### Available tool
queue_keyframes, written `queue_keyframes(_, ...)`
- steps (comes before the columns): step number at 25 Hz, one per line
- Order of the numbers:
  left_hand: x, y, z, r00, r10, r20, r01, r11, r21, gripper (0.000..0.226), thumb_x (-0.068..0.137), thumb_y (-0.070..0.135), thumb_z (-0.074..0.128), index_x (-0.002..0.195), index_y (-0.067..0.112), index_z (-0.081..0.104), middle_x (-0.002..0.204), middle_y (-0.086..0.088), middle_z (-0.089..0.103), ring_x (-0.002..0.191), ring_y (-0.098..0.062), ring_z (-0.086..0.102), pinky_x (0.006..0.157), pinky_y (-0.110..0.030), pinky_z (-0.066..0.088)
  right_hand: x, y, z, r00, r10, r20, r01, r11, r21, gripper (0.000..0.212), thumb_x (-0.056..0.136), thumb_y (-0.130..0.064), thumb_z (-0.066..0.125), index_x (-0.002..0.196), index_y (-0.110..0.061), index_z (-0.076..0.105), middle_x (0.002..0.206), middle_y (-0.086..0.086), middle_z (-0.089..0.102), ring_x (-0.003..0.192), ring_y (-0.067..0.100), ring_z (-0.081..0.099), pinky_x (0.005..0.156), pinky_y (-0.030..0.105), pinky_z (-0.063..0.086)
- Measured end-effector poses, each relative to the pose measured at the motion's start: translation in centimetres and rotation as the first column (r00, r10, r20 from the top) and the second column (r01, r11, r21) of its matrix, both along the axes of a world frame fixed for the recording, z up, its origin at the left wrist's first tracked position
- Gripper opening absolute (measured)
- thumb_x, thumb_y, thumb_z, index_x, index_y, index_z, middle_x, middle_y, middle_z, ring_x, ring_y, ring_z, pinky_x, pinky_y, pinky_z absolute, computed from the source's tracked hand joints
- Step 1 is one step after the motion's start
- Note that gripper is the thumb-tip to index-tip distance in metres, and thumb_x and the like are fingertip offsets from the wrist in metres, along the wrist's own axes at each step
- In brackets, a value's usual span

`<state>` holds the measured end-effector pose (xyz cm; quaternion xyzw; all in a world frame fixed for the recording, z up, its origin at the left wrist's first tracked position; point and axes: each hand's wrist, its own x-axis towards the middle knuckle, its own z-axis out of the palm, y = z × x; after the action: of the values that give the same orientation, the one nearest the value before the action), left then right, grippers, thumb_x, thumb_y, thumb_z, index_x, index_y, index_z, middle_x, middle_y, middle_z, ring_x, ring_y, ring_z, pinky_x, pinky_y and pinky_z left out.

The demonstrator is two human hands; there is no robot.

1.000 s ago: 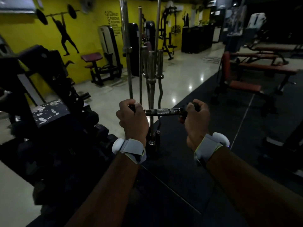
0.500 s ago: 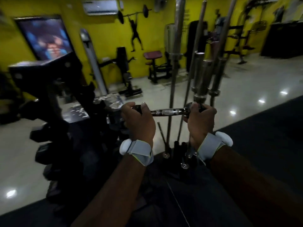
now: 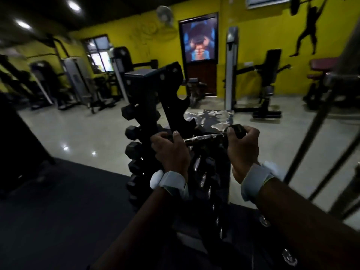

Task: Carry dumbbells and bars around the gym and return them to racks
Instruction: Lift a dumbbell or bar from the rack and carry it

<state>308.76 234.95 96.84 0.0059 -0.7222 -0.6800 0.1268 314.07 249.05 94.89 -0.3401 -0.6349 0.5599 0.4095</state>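
Both grips are clamped on the small dumbbell with a knurled chrome handle and black ends (image 3: 204,137). The left grip (image 3: 171,152) wraps one end and the right grip (image 3: 243,151) curls round the other head, leaving the handle bare between them. The dumbbell hangs in the air just in front of the black notched steel dumbbell rack (image 3: 173,94), above its rows of black hexagonal dumbbells (image 3: 134,131), with its right end a little higher. The two-handed hold probably steadies it for lining up with a free notch. Half a second ago the tall upright steel bars (image 3: 331,117) stood straight ahead; now they sit at the right edge, the rack faces the person, and the hold is unchanged
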Motion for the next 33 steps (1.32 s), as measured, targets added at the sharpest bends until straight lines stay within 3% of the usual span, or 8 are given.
queue_keyframes(4, -4.9, 2.2, -1.7, 0.995, 0.101, 0.015, -0.102, 0.991, 0.09, 0.033, 0.078, 0.055, 0.057, 0.098, 0.035, 0.041, 0.124, -0.011, 0.052, 0.107, -0.044, 0.061, 0.096, -0.059, 0.05, -6.3, 2.9, -0.9, 0.995, 0.088, 0.038, -0.09, 0.994, 0.068, 0.051, 0.096, -0.047, 0.063, 0.134, -0.018, 0.048, 0.129, 0.016, 0.065, 0.116, 0.038, 0.063, 0.098, 0.044, 0.051)
queue_keyframes(8, -7.8, 4.5, -2.1, 0.967, 0.242, 0.078, -0.248, 0.966, 0.077, 0.023, 0.1, 0.026, 0.059, 0.108, 0.018, 0.039, 0.129, -0.014, 0.047, 0.11, -0.043, 0.058, 0.099, -0.055, 0.049, -11.8, 5.4, -0.4, 0.969, 0.236, 0.078, -0.241, 0.968, 0.067, 0.048, 0.098, -0.04, 0.065, 0.136, -0.016, 0.049, 0.133, 0.018, 0.063, 0.119, 0.036, 0.061, 0.091, 0.032, 0.043)
queue_keyframes(13, -9.8, 6.6, -1.2, 0.923, 0.361, 0.13, -0.364, 0.931, -0.002, 0.033, 0.103, 0.024, 0.058, 0.125, 0.003, 0.045, 0.138, -0.019, 0.046, 0.117, -0.042, 0.054, 0.098, -0.044, 0.043, -18.1, 7.6, -0.4, 0.912, 0.395, 0.113, -0.403, 0.914, 0.057, 0.045, 0.1, -0.038, 0.062, 0.137, -0.014, 0.052, 0.132, 0.019, 0.064, 0.121, 0.038, 0.061, 0.092, 0.034, 0.043)
queue_keyframes(17, -11.0, 8.7, -1.3, 0.884, 0.464, 0.055, -0.455, 0.881, -0.128, 0.044, 0.103, 0.027, 0.061, 0.129, -0.003, 0.043, 0.137, -0.023, 0.043, 0.117, -0.048, 0.053, 0.099, -0.05, 0.041, -22.1, 9.1, -0.4, 0.818, 0.562, 0.125, -0.57, 0.82, 0.043, 0.043, 0.104, -0.037, 0.056, 0.14, -0.013, 0.049, 0.133, 0.019, 0.063, 0.122, 0.039, 0.06, 0.092, 0.035, 0.042)
queue_keyframes(21, -11.5, 10.3, -1.6, 0.82, 0.518, 0.242, -0.5, 0.855, -0.135, 0.061, 0.104, 0.031, 0.059, 0.15, 0.0, 0.032, 0.155, -0.022, 0.033, 0.136, -0.048, 0.043, 0.111, -0.048, 0.035, -25.2, 9.8, -0.7, 0.711, 0.665, 0.227, -0.692, 0.72, 0.058, 0.044, 0.105, -0.036, 0.054, 0.144, -0.015, 0.049, 0.135, 0.018, 0.063, 0.12, 0.04, 0.06, 0.086, 0.034, 0.04)
queue_keyframes(24, -11.4, 10.8, -2.4, 0.795, 0.58, 0.177, -0.556, 0.814, -0.168, 0.046, 0.103, 0.029, 0.062, 0.135, 0.001, 0.044, 0.143, -0.022, 0.045, 0.123, -0.046, 0.052, 0.1, -0.042, 0.039, -26.7, 10.1, -1.6, 0.615, 0.732, 0.293, -0.777, 0.627, 0.062, 0.046, 0.107, -0.036, 0.051, 0.148, -0.017, 0.047, 0.136, 0.017, 0.063, 0.118, 0.04, 0.061, 0.082, 0.031, 0.036)
queue_keyframes(30, -12.2, 10.3, -2.3, 0.822, 0.538, 0.185, -0.479, 0.83, -0.285, 0.037, 0.1, 0.028, 0.063, 0.131, 0.009, 0.053, 0.141, -0.017, 0.046, 0.128, -0.044, 0.048, 0.107, -0.045, 0.041, -27.1, 9.5, -0.9, 0.511, 0.753, 0.415, -0.845, 0.528, 0.084, 0.069, 0.107, -0.03, 0.052, 0.165, -0.014, 0.019, 0.172, 0.016, 0.017, 0.154, 0.04, 0.024, 0.115, 0.04, 0.032)
queue_keyframes(33, -12.1, 10.1, -2.4, 0.839, 0.519, 0.164, -0.462, 0.838, -0.289, 0.037, 0.098, 0.028, 0.064, 0.131, 0.013, 0.055, 0.14, -0.014, 0.047, 0.128, -0.042, 0.049, 0.107, -0.047, 0.044, -24.6, 8.9, 0.2, 0.544, 0.761, 0.353, -0.834, 0.537, 0.128, 0.067, 0.105, -0.028, 0.053, 0.164, -0.013, 0.024, 0.17, 0.017, 0.016, 0.152, 0.041, 0.026, 0.114, 0.041, 0.033)
